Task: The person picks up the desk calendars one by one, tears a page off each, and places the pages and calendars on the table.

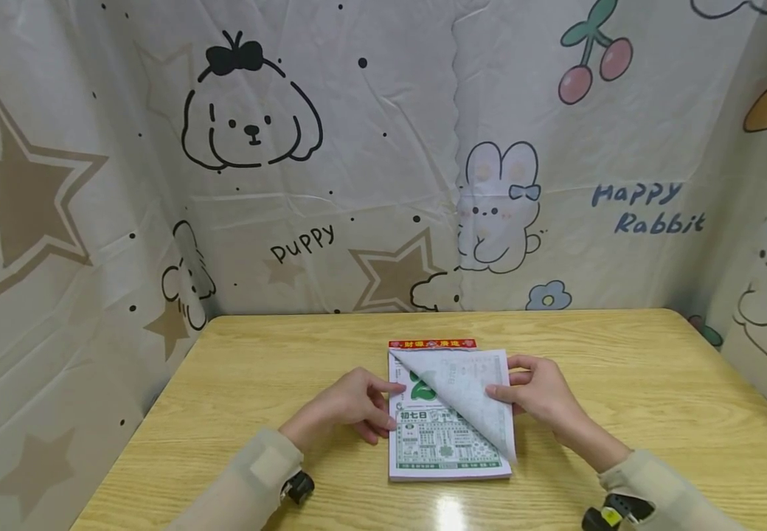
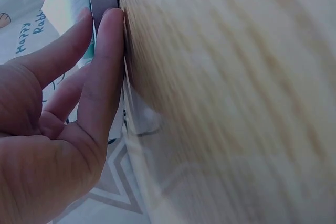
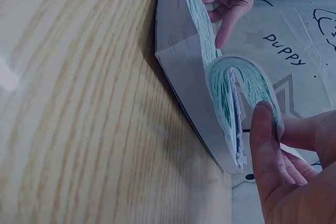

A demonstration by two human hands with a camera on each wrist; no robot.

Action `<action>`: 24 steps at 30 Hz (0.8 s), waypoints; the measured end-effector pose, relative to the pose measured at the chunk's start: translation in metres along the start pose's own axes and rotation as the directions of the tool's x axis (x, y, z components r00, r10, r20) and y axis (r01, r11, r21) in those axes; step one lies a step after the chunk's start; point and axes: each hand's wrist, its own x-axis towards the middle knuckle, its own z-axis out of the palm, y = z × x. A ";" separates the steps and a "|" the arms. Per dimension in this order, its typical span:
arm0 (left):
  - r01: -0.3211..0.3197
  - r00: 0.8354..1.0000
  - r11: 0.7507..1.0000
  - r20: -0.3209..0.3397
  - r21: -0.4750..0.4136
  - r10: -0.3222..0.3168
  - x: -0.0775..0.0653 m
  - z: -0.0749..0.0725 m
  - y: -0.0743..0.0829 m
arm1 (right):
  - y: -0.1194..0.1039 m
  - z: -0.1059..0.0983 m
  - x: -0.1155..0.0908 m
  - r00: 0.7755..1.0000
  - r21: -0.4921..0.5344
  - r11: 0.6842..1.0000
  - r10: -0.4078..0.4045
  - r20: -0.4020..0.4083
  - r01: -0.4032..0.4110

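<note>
On a glossy yellow wood-grain table (image 1: 257, 361), before a wrinkled pale curtain (image 1: 383, 125) printed with puppy and rabbit: flat in the middle, a thick rectangular tear-off calendar (image 1: 446, 446) with red top strip (image 1: 431, 344). Thin page (image 1: 473, 383), curled over into a triangle, pinched by right hand (image 1: 546, 387). Left hand (image 1: 357, 402) with fingers rather straight, touching calendar's left side.
</note>
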 end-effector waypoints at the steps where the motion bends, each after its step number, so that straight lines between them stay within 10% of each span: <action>1: -0.001 1.000 1.000 0.000 0.001 0.001 0.000 0.000 0.000 | 0.000 0.000 0.000 1.000 -0.001 1.000 0.000 0.000 0.000; 24: 0.047 0.998 0.999 -0.044 -0.005 -0.047 0.002 0.004 0.001 | 0.002 0.001 -0.002 1.000 -0.022 1.000 0.002 -0.001 -0.002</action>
